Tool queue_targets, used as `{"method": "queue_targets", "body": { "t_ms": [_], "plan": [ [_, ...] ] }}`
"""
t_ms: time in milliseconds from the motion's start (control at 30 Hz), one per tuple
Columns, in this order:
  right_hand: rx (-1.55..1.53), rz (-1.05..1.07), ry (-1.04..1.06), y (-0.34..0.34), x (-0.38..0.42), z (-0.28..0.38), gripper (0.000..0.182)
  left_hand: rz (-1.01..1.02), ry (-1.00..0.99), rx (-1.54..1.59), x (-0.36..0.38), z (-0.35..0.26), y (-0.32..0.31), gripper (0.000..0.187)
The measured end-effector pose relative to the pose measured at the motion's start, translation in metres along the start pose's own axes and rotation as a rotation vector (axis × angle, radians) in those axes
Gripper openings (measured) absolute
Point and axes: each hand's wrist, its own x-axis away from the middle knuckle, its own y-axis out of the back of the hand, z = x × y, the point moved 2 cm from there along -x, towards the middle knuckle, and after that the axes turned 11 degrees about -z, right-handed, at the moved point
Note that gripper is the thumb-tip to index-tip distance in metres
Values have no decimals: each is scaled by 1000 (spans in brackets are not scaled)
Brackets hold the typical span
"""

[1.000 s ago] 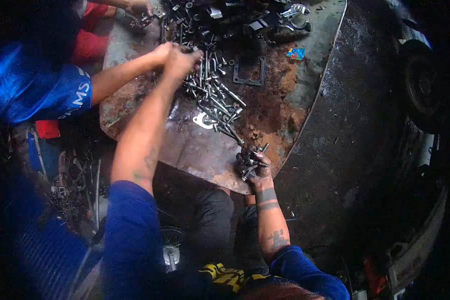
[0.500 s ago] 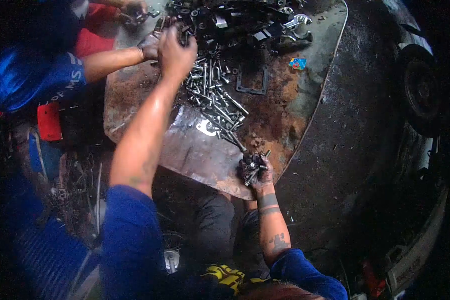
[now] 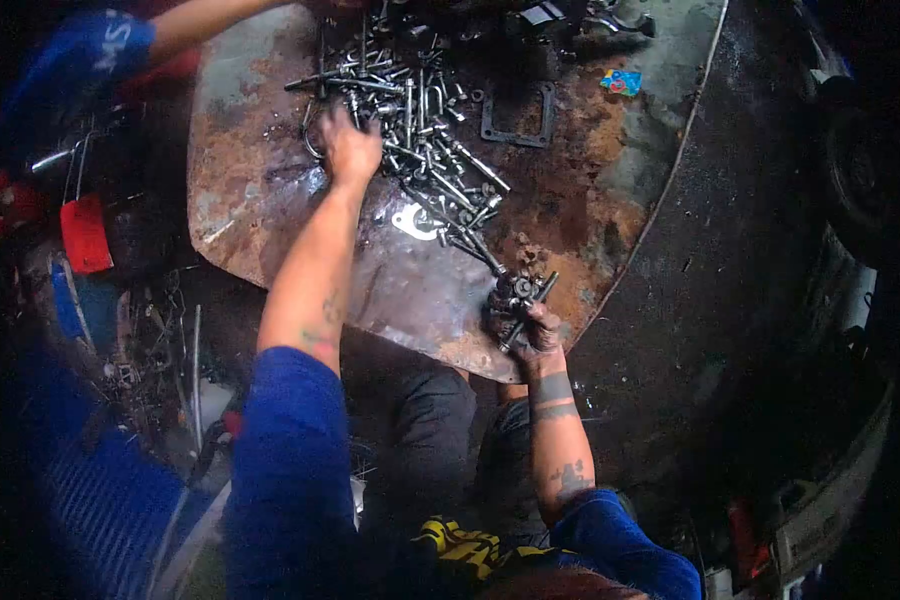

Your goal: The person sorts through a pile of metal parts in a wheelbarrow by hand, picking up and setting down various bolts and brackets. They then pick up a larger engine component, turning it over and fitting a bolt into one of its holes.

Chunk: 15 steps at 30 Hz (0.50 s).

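Observation:
My left hand (image 3: 351,148) is over the left side of a heap of bolts (image 3: 410,115) on the worn metal sheet. Its fingers are blurred, but thumb and fingers stand apart and I see nothing held between them. Near the sheet's front edge, my right hand (image 3: 540,332) is dark with grease and closed around a bunch of bolts (image 3: 522,290), whose heads and shanks stick out past the thumb. Between the hands lies a shiny flat gasket (image 3: 413,222), beside the heap's lower end. Some bolts reach almost to my right hand.
The rusty metal sheet (image 3: 260,215) bears a rectangular gasket (image 3: 518,137), a small blue packet (image 3: 622,82) and dark metal parts (image 3: 610,18) at the far end. A co-worker's arm (image 3: 195,28) reaches in from the upper left. A wheel (image 3: 855,165) stands at right.
My left hand has come down from the far end, near the co-worker's hand, to the bolt heap. The view has shifted. My right hand still holds its bolts.

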Motion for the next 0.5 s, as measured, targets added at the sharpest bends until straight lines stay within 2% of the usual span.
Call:
{"method": "queue_targets", "body": {
  "t_ms": [33,67,100,167,200,233,300,367,400,433,467,500],
  "plan": [
    [-31,1,-3,-5,0,1,30,113,38,11,-7,-8,0,57],
    [-63,0,-2,-7,0,2,25,203,60,-126,-9,-10,-6,56],
    [-65,-3,0,-5,0,2,25,207,60,-125,-6,-10,-6,56],
    [5,-86,106,-4,0,6,28,229,34,-128,-1,-12,-1,51],
    [-86,-70,94,-5,-1,6,36,328,-18,-183,5,-12,2,43],
    [-92,-71,101,-7,2,5,36,346,-4,-183,17,-13,8,39],
    [-88,-34,106,-11,5,7,43,389,-18,-161,27,-14,23,39],
    [-129,45,91,0,-1,6,49,533,72,-127,12,-14,35,43],
    [-67,15,74,3,-1,6,48,259,-109,-276,6,-8,32,47],
    [-7,-20,54,7,-2,4,48,127,-165,-244,-7,1,27,52],
    [-9,-27,26,17,-6,3,44,39,-251,-241,-23,-2,27,51],
    [-9,-28,25,15,-5,4,44,10,-238,-284,-36,-15,33,49]
  ]
}}
